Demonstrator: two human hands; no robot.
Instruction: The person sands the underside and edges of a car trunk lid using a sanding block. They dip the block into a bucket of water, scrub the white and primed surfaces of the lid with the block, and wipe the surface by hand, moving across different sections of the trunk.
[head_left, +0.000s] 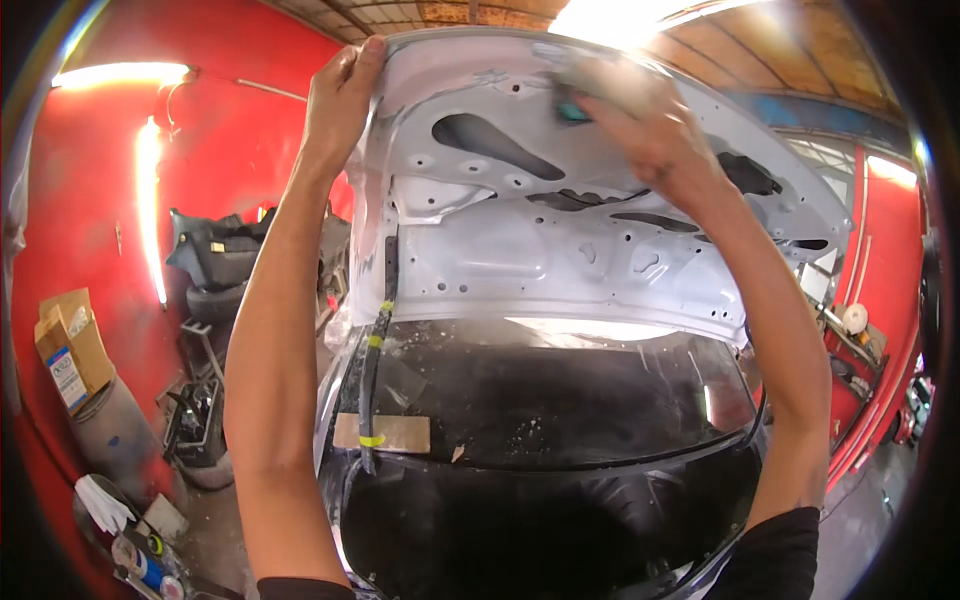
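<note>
A raised trunk lid (470, 265), pale grey-white with cut-outs and scuffed patches along its upper rim, fills the view ahead. My left hand (345, 95) is closed around the lid's upper left edge. Near the lid's top, my right hand (645, 115) is smeared by motion. In its fingers is a dark and teal block (572, 103), which looks like a sanding block, against the lid's inner face. The blur hides its exact shape and part of the fingers.
Below the lid lie the dusty rear window (560, 390) and the dark trunk opening (540, 530). A taped strut (370, 390) stands at the left beside a wooden board (400, 433). Farther left are a cardboard box (85, 345) on a drum and black car parts (215, 250).
</note>
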